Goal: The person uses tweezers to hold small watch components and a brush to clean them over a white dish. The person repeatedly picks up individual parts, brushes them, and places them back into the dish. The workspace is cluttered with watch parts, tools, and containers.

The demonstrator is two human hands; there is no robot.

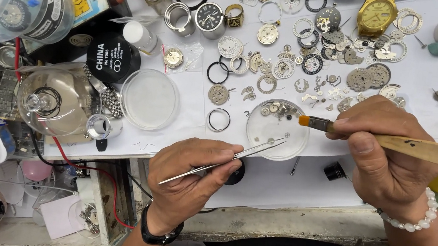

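Observation:
My left hand (191,177) grips steel tweezers (251,151) whose tips reach into a round clear dish (298,142) holding several small watch parts. My right hand (383,156) holds a small brush with a pale wooden handle (417,148); its orange bristle tip (304,120) sits over the right rim of the same dish. A black watch is on my left wrist, a white bead bracelet on my right.
Many loose watch gears, rings and dials (312,62) lie on white paper behind the dish. A gold watch (376,13) lies at the back. An empty clear dish (149,99), a glass dome (58,102) and a black round tin (107,57) stand to the left.

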